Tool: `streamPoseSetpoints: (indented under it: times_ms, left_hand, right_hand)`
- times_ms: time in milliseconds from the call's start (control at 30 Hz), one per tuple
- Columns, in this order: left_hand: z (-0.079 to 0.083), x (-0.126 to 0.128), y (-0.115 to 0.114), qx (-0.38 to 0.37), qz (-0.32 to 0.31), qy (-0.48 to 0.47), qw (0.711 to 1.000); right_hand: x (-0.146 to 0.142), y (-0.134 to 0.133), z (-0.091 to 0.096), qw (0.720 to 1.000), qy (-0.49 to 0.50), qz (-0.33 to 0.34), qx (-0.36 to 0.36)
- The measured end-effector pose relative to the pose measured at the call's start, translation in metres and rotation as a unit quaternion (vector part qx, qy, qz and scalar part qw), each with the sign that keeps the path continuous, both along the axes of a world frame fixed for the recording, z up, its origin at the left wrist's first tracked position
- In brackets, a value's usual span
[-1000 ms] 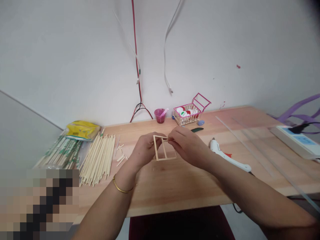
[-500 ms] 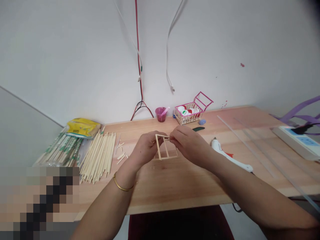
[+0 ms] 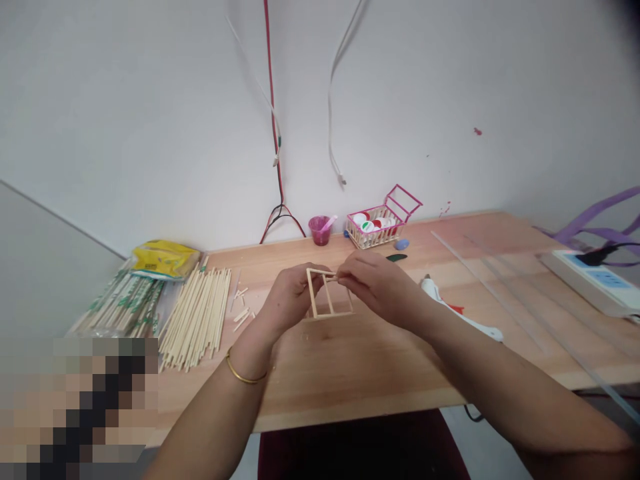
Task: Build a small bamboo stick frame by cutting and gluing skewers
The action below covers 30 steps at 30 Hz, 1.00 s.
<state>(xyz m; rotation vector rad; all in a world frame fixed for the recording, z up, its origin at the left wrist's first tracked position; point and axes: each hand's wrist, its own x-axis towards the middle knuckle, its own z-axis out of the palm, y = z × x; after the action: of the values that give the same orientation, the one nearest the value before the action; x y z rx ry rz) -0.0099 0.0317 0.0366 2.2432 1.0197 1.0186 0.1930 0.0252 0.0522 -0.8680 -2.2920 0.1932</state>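
Note:
A small frame of thin wooden sticks (image 3: 327, 297) stands upright just above the wooden table (image 3: 350, 360), held between both hands. My left hand (image 3: 289, 298) is closed on the frame's left side. My right hand (image 3: 373, 283) pinches the frame's top right corner with fingers pressed together. A gold bangle sits on my left wrist.
Loose wooden sticks (image 3: 197, 320) and packed chopsticks (image 3: 123, 303) lie at the left, with short offcuts (image 3: 243, 313) beside them. A white glue gun (image 3: 460, 313) lies right of my hands. A pink cup (image 3: 320, 230) and small basket (image 3: 380, 227) stand by the wall. A power strip (image 3: 595, 280) is far right.
Both hands keep their hold on the frame; the frame has tilted only slightly. The view has shifted a little.

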Motion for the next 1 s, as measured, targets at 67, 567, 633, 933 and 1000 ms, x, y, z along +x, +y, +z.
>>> streamPoseSetpoints:
  times_ms: [67,567,633,933,1000]
  left_hand:
    - [0.001,0.000,0.001,0.004,0.004,-0.001,1.000]
    - [0.011,0.000,-0.001,-0.004,0.003,-0.009,1.000]
    - [0.010,-0.001,0.000,0.003,0.002,-0.008,1.000]
    - [0.009,-0.001,-0.002,0.014,0.001,0.011,1.000]
    - [0.009,-0.001,-0.002,0.018,0.005,0.011,1.000]
  right_hand:
    - [0.005,0.001,0.003,0.999,0.052,-0.006,-0.008]
    - [0.007,0.011,-0.003,0.988,0.126,-0.022,-0.086]
    - [0.005,0.010,-0.004,0.986,0.129,-0.007,-0.106]
    - [0.001,0.008,-0.007,0.983,0.133,0.037,-0.122]
    - [0.001,0.009,-0.009,0.984,0.130,0.035,-0.116]
